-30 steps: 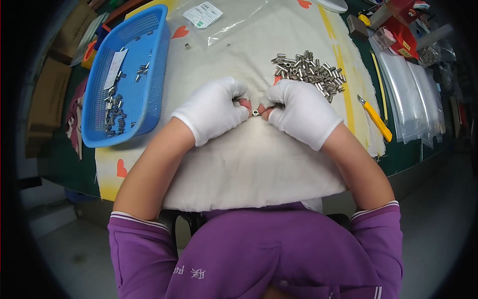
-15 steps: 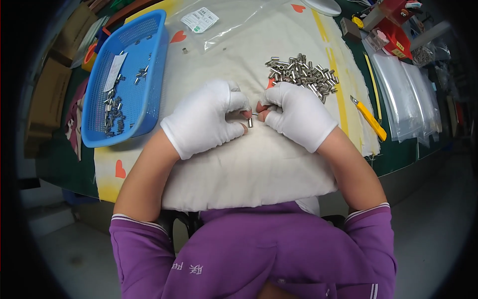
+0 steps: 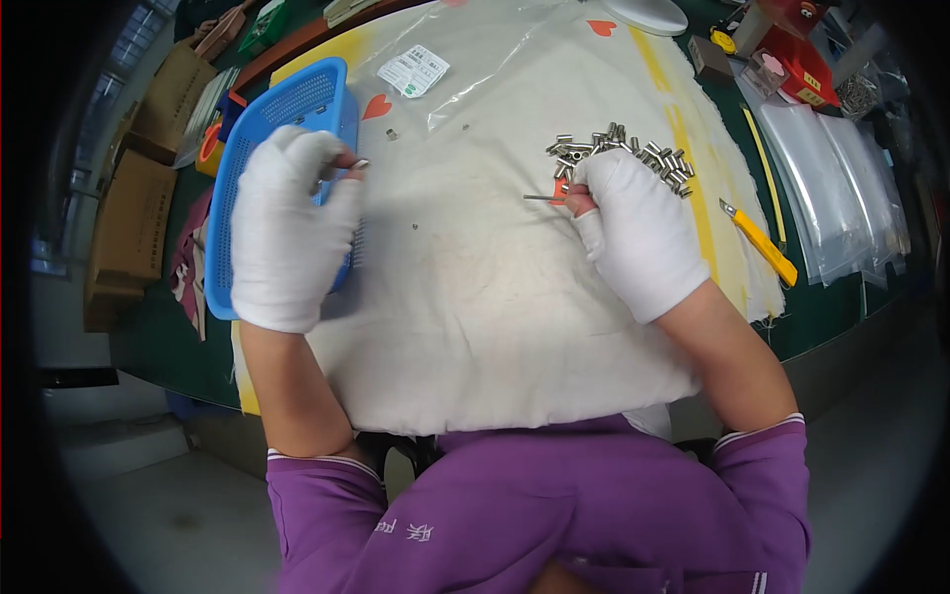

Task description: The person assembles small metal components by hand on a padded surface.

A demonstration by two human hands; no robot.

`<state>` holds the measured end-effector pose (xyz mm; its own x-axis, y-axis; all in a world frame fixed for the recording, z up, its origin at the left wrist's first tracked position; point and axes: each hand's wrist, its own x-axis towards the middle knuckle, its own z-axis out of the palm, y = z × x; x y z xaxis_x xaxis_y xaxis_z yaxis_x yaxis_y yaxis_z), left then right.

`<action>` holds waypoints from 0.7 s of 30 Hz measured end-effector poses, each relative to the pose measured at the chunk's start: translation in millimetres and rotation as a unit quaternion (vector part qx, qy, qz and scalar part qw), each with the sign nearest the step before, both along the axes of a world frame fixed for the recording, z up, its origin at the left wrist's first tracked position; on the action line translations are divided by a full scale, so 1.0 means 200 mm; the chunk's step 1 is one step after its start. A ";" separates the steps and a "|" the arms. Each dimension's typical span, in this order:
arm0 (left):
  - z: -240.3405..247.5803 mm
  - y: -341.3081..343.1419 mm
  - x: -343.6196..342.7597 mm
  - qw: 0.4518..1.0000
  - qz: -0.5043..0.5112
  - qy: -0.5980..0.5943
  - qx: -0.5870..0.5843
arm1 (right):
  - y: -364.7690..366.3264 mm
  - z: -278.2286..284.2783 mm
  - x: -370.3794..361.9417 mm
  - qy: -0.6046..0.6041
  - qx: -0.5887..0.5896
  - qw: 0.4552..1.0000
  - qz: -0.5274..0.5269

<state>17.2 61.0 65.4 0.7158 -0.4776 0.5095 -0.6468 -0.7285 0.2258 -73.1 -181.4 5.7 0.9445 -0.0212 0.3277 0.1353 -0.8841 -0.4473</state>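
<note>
My left hand (image 3: 292,228), in a white glove with bare fingertips, is over the right side of a blue plastic basket (image 3: 341,94). It pinches a small metal tube (image 3: 361,163) between thumb and finger, and it covers most of what lies in the basket. Gloved the same way, my right hand (image 3: 643,233) grips a thin metal rod (image 3: 540,198) that points left. Just beyond the right hand lies a pile of short silvery metal tubes (image 3: 666,158), partly covered by that hand.
A white cloth (image 3: 465,317) covers the table. On it lie a clear plastic bag (image 3: 495,59) with a white label and a few tiny metal bits (image 3: 391,135). At the right are a yellow utility knife (image 3: 762,247), clear bags (image 3: 826,188) and a red bin (image 3: 800,74).
My hands, close together before, are now apart. The left has carried a metal tube left to the basket; the right has stayed near the pile with the rod. The view has shifted slightly.
</note>
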 end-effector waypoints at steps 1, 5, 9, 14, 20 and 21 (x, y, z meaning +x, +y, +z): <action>-0.01 0.06 0.05 0.995 0.063 0.039 -0.074 | -0.02 0.00 0.01 -0.006 0.016 1.000 -0.018; -0.02 0.22 0.14 0.984 0.150 0.064 -0.068 | -0.07 0.00 0.07 -0.084 0.068 0.993 -0.036; -0.05 0.13 0.11 0.988 0.030 0.044 -0.145 | -0.12 -0.01 0.10 -0.173 0.079 0.980 -0.062; -0.13 -0.19 -0.02 0.975 -0.118 0.155 -0.104 | -0.16 -0.05 0.12 -0.160 0.082 0.982 -0.060; -0.22 -0.49 0.04 0.965 -0.111 0.238 -0.002 | -0.20 -0.05 0.13 -0.189 0.096 0.973 -0.095; -0.22 -0.53 0.07 0.972 -0.094 0.216 0.014 | -0.21 -0.05 0.13 -0.192 0.097 0.972 -0.097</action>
